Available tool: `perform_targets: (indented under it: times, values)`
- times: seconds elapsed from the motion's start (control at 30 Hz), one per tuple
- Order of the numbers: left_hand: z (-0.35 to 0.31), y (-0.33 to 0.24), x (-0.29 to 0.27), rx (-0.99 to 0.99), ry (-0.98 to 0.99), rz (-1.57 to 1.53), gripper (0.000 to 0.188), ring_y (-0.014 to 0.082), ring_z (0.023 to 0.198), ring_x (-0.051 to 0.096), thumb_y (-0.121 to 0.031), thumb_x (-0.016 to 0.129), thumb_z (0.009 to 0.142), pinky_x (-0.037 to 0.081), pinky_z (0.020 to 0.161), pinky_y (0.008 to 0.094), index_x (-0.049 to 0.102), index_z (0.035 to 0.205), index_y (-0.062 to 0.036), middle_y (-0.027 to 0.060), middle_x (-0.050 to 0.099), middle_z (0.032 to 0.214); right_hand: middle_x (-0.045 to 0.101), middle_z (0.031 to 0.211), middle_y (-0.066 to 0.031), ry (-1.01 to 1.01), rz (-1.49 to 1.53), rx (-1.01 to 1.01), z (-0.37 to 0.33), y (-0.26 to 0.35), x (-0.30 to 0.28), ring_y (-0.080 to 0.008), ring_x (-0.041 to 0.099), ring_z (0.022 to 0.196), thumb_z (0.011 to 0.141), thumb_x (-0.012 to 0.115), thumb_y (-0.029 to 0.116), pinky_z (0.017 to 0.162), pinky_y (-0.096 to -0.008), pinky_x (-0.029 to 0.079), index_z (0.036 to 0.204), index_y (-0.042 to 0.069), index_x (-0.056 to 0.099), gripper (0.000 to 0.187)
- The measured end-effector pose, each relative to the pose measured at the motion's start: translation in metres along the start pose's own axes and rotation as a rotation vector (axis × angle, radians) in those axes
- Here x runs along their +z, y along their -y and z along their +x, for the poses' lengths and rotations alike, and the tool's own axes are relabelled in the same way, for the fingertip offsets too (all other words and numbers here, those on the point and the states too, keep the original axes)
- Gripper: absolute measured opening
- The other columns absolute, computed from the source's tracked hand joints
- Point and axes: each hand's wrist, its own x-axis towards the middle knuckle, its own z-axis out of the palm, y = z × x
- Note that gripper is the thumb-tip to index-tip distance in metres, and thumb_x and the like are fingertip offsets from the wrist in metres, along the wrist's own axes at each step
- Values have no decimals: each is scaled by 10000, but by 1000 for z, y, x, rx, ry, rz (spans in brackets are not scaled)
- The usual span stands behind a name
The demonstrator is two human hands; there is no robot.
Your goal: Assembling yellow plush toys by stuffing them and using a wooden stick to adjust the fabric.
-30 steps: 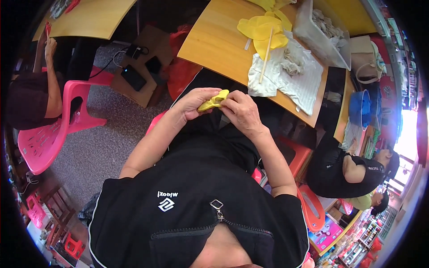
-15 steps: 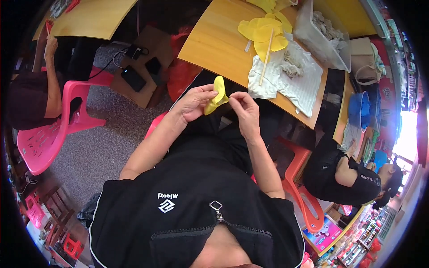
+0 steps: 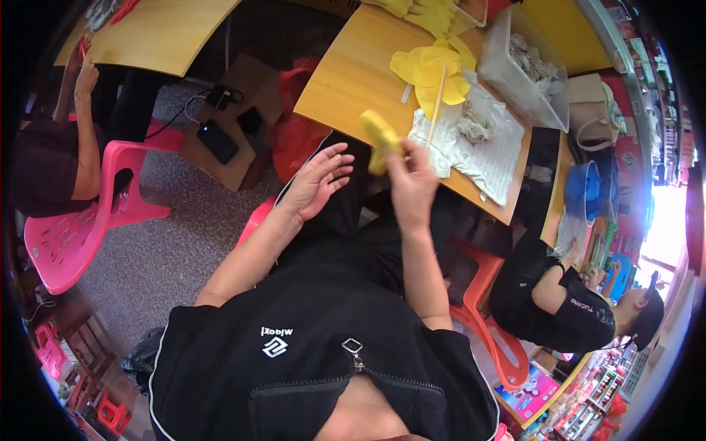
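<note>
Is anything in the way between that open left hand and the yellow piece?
Nothing visible. The left hand is open and looks empty, with a clear gap between it and the yellow piece. The right hand holds the piece, which is blurred.

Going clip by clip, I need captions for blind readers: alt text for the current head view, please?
A person's right hand holds a motion-blurred yellow piece before a wooden table; the left hand is open and empty. On the table lie flat petal-shaped yellow sheets, a thin stick and a white cloth, near a translucent bin.
</note>
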Motion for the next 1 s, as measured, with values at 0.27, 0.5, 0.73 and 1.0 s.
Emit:
perform_targets:
  times: [0.27,0.5,0.73,1.0]
  values:
    - [3,11,-24,-118,46,126,272,149,878,628,-143,534,942,510,817,298,527,1191,-33,61,636,1008,603,800,-77,-294,-437,-602,74,16,-7,-206,599,762,785,691,1,692,-319,491,920,-2,606,159]
    - [3,13,-36,-118,4,34,217,148,845,640,-123,522,941,520,789,295,561,1137,-37,59,646,963,591,774,-165,-158,-621,-431,75,33,13,-321,598,706,823,629,26,638,-398,487,872,1,606,60]
    - [5,23,-21,-30,-46,424,240,133,892,617,-83,589,897,497,810,267,566,1130,-28,60,628,1001,619,700,-131,-3,-807,-404,84,-42,5,-259,626,662,797,657,102,614,-364,495,846,-17,638,130]
    - [-1,-12,60,966,-76,1338,667,243,1101,544,-14,749,721,450,925,300,430,1304,-70,118,496,1247,644,683,-46,166,-40,143,31,-3,9,-79,572,612,803,693,127,592,-223,471,910,-34,659,196]
